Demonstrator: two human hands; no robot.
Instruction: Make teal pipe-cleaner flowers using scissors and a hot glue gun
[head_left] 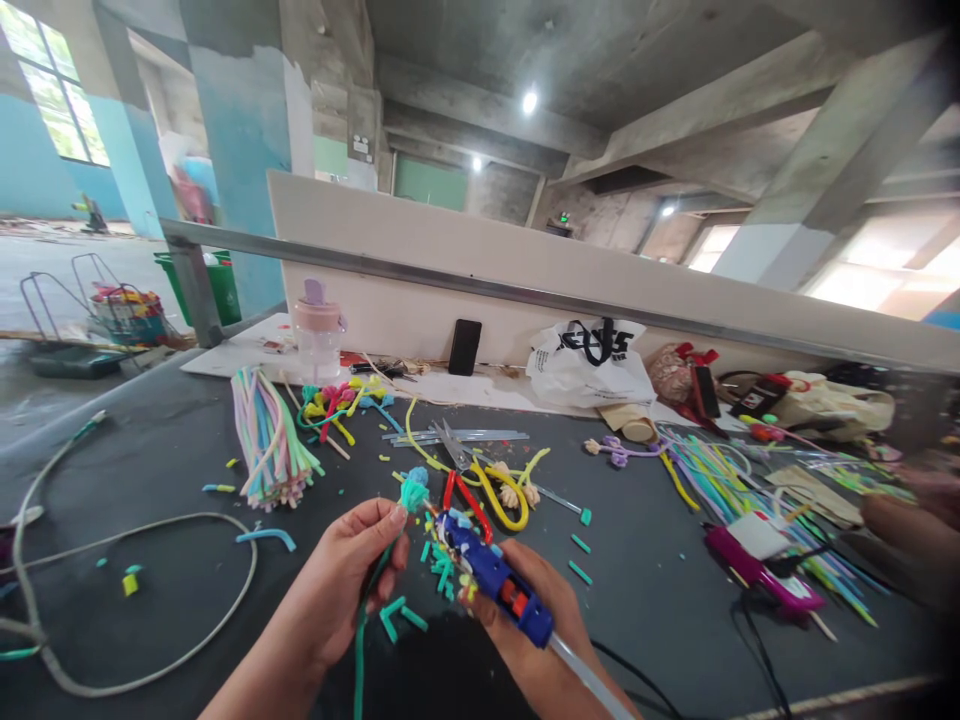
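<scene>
My left hand point(369, 560) pinches a green stem topped by a small teal pipe-cleaner flower point(414, 492), with a blue tuft behind it. In my right hand point(536, 610) is a dark blue glue gun point(491, 572), a clear glue stick point(589, 680) jutting from its rear. The gun's nozzle points at the flower and sits very close to it; whether they touch I cannot tell. Cut teal pieces point(442, 570) lie on the table between and below my hands. Just beyond are scissors with yellow handles point(499, 495) and a bent red pipe cleaner point(469, 505).
A bundle of pastel pipe cleaners point(274, 440) lies left, near a pink-lidded bottle point(318, 335). A phone point(465, 347) leans on the back panel beside a white bag point(589, 360). A grey cable point(142, 525) loops at left. Rightward, another person's blurred hand point(911, 525) is near a magenta glue gun point(765, 570).
</scene>
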